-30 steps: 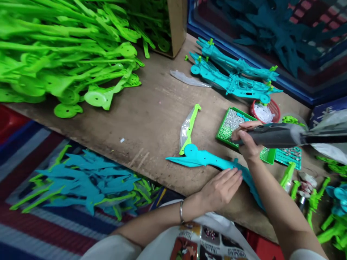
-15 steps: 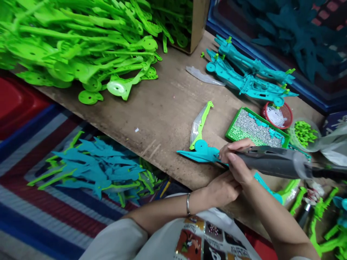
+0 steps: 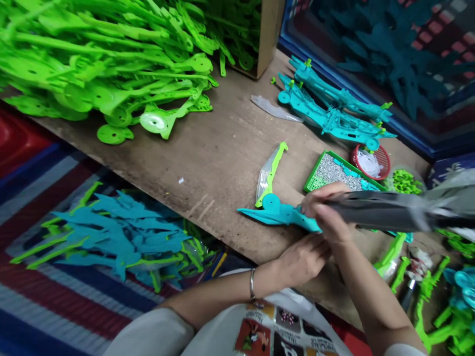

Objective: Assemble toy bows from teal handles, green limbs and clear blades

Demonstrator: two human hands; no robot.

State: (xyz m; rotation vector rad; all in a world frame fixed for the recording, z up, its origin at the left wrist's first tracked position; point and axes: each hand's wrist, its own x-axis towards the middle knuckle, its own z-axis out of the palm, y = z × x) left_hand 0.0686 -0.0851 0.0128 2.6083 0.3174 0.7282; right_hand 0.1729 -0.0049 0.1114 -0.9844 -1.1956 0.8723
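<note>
Grips dark grey, tube-shaped tool in right hand; cannot tell grip of left hand. Expect long blue plastic part below hands light, stiff, slippery; hold its middle.

Green plastic parts lie heaped on a worn table, well beyond and left of the left hand, beside a cardboard box. A small white scrap sits nearer that hand. Past the right hand stands a red basket of white pieces; striped cloth spreads lower left of both.
</note>
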